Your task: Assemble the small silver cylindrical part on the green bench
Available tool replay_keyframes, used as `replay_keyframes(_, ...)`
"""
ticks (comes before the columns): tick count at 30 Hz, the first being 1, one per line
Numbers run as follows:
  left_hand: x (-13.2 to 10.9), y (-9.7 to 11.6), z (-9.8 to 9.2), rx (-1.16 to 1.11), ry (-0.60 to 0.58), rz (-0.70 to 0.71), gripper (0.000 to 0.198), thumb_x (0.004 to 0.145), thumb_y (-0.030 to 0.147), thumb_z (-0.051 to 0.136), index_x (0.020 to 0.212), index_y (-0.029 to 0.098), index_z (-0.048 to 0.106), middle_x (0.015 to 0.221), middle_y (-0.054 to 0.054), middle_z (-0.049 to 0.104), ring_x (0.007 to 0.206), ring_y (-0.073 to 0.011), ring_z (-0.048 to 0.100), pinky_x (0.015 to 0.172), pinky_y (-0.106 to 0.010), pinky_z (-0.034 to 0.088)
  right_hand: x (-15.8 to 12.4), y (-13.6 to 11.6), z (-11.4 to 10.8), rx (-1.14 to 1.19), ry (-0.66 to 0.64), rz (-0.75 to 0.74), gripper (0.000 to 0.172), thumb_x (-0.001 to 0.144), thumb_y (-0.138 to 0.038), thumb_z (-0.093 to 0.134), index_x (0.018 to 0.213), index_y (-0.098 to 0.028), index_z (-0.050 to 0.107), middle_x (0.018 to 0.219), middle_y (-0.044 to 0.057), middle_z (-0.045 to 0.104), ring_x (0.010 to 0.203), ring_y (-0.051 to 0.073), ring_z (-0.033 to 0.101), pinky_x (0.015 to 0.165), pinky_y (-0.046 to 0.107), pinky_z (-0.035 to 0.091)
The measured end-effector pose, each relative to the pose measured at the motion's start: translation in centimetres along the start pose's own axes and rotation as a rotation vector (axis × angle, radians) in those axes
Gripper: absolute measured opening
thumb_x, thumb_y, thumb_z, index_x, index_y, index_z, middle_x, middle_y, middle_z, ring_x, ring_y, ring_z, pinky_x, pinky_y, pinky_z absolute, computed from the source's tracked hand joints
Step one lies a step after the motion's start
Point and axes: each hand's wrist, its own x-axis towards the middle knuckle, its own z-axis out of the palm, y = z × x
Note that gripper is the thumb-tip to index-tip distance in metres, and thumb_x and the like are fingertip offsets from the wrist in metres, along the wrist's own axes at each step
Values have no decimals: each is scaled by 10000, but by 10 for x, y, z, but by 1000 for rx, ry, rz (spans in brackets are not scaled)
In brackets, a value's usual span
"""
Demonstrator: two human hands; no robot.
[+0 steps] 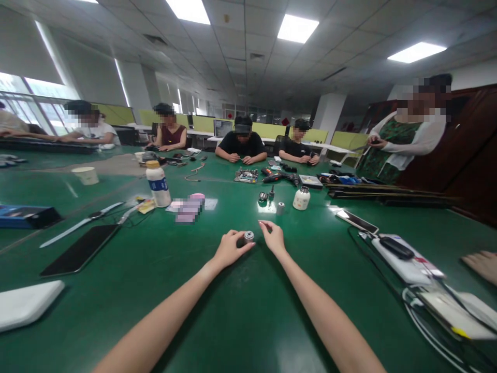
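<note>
My left hand [229, 248] is closed round a small silver metal cylinder [249, 237], thumb on its near side and fingers on the far left. The cylinder stands upright on the green table, its round top with dark openings facing up. Just to the right, my right hand [274, 238] is raised with its fingertips drawn together; anything between them is too small to make out. Beyond it stand a similar silver cylinder [280, 208], a white jar [302, 198], a small black-rimmed item [263, 197] and a dark upright fitting [272, 192].
On the left lie a tablet [81, 249], a white case [29, 304] and a bottle [158, 184]. A phone [357, 220] and a cabled power bank [406, 256] lie right. Farther back are a circuit board [246, 175] and power drill [281, 177]. Several people surround the table.
</note>
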Motion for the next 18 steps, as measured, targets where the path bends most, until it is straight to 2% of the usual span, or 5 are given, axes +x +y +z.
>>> replay_keyframes(4, -17, 9, -6, -9, -20, -2, 390, 822, 467, 629, 1136, 242, 679, 987, -53, 711, 1003, -250, 592, 895, -368, 461, -28, -28, 9, 133, -85, -62, 233, 886, -343, 558, 953, -214, 740, 929, 36, 761, 833, 186, 714, 775, 289, 563)
replay_keyframes(7, -38, 17, -10, -16, -16, -7, 349, 822, 465, 621, 1080, 247, 705, 976, -44, 723, 992, -255, 596, 888, -367, 457, -54, -43, 10, 173, -90, -66, 222, 879, -334, 565, 931, -206, 739, 902, 44, 762, 809, 190, 716, 759, 292, 568)
replay_keyframes(13, -81, 34, -18, -31, 26, -4, 333, 795, 473, 635, 1033, 259, 725, 908, -35, 739, 938, -256, 604, 841, -358, 461, -101, -67, -6, 188, -114, -110, 218, 866, -353, 573, 913, -211, 731, 873, 40, 759, 799, 197, 712, 755, 304, 568)
replay_keyframes(18, -91, 41, -25, -34, 78, 74, 303, 778, 428, 631, 1004, 260, 743, 850, -35, 748, 850, -254, 626, 762, -341, 476, -116, -77, -13, 163, -82, -218, 232, 873, -360, 558, 888, -206, 731, 822, 51, 758, 737, 211, 713, 701, 313, 578)
